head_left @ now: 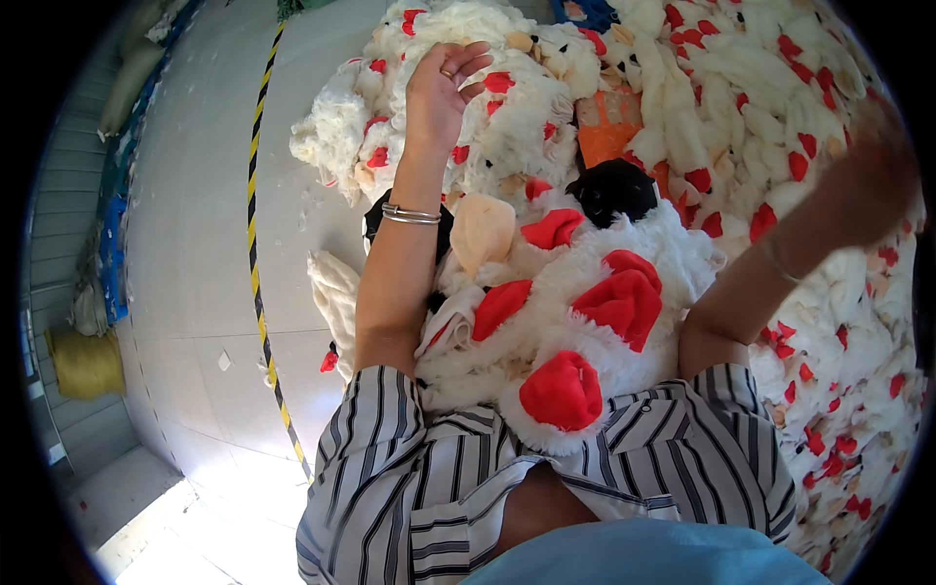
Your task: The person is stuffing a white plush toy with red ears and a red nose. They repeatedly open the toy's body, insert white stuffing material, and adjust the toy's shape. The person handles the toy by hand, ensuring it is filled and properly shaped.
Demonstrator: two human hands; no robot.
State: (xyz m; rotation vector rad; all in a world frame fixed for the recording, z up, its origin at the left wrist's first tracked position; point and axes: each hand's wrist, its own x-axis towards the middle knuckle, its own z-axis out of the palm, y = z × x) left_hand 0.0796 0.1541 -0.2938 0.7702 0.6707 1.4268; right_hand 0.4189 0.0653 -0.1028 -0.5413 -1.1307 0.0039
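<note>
My left hand (447,93) is raised over a heap of white fluffy plush pieces (336,127) with red patches. Its fingers are apart and loosely bent, with nothing seen in them. Out at the far right, my right hand (877,161) is smeared by motion above a wide spread of white plush pieces (829,322), so its fingers cannot be made out. Between my forearms, several white plush skins with red parts (624,297) lie bunched on my lap. A beige cloth piece (483,232) shows among them.
An orange object (609,122) sticks out between the heaps. A yellow and black striped tape (255,214) runs along the pale floor (195,195) at the left. Farther left stands a yellow bundle (86,363). One loose white plush piece (334,292) lies beside my left forearm.
</note>
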